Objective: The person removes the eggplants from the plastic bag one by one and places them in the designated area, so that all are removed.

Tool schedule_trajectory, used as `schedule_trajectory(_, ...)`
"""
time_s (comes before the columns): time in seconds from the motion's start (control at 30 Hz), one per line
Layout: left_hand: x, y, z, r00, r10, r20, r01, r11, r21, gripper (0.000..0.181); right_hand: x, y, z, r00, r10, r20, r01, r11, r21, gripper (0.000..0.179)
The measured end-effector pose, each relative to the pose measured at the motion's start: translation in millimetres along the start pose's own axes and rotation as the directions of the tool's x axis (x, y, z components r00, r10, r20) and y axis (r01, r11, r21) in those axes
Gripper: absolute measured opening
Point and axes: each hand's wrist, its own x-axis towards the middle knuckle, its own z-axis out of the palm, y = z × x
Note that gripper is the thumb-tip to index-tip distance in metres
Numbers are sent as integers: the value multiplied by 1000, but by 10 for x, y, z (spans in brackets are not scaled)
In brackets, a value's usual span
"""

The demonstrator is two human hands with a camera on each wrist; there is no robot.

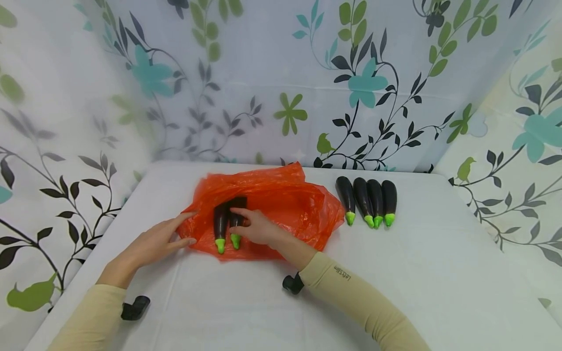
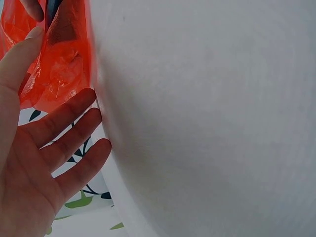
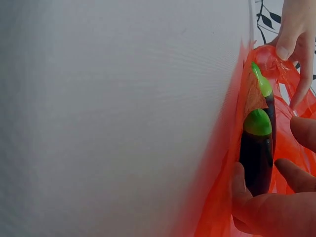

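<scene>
An orange-red plastic bag (image 1: 303,209) lies on the white table with its mouth toward me. Two dark eggplants with bright green stem ends rest side by side in its left part. My right hand (image 1: 259,228) reaches into the mouth and holds the right eggplant (image 1: 235,240) between thumb and fingers; in the right wrist view, its green end (image 3: 257,123) faces the camera. The left eggplant (image 1: 220,224) lies just beside it. At the bag's left edge, my left hand (image 1: 153,242) touches the plastic, fingers mostly straight and spread in the left wrist view.
Several more eggplants (image 1: 375,197) lie in a row right of the bag, green ends toward me. A black device (image 1: 136,308) is at the left wrist and another (image 1: 292,283) at the right. A leaf-patterned curtain (image 1: 263,87) hangs behind the table.
</scene>
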Motion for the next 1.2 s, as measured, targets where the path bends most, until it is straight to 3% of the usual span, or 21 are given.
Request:
schedule_trajectory(0.57,5,-21,-2,1000,-5,12,5,1000,-1,74,44,2,51,999,39,-19,-41,991,-127,59)
schedule_trajectory(0.8,5,-22,3,1000,-4,10,4,1000,-3,74,20,-1,41,999,49,-10,-50,996,-71,60)
schedule_trajectory(1.2,9,-3,-14,1000,-5,12,5,1000,-6,73,-41,-2,27,1000,-10,-20,11,999,41,60)
